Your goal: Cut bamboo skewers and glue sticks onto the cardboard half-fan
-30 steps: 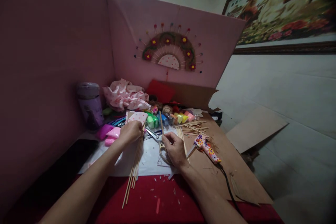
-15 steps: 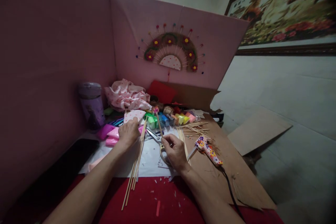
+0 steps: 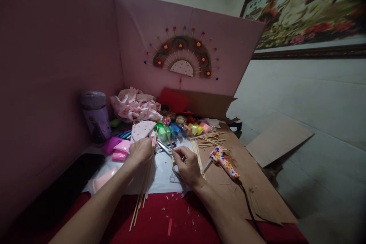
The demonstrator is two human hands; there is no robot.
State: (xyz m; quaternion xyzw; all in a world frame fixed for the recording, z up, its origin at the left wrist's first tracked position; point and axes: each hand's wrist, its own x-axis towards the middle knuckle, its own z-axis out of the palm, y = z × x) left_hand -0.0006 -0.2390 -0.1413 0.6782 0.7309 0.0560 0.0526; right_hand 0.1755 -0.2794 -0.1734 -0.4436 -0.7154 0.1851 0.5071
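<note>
My left hand (image 3: 141,151) is closed over a bundle of long thin wooden sticks (image 3: 140,202), which show above and below its fingers. Just beyond it lies a piece of pink-dotted white cloth (image 3: 142,130). With its fingertips, my right hand (image 3: 186,164) pinches a slim brown stick (image 3: 168,134) pointing up and away. A small pink flower-like piece (image 3: 166,121) shows near the stick's tip; I cannot tell whether they are joined. Scissors (image 3: 165,148) with gold-coloured handles lie beside and partly beneath my right hand.
A flowered glue gun (image 3: 225,163) with a black cord rests on brown cardboard (image 3: 228,198) at right, near loose sticks (image 3: 213,140). Behind are bags of coloured clay (image 3: 177,131), crumpled dotted cloth (image 3: 135,105) and a purple tumbler (image 3: 95,116). A decorated fan shape (image 3: 182,55) is on the pink panel.
My left hand has moved from the dotted cloth piece back toward me, onto the wooden sticks. The brown stick in my right hand leans further left. The whole view has shifted slightly.
</note>
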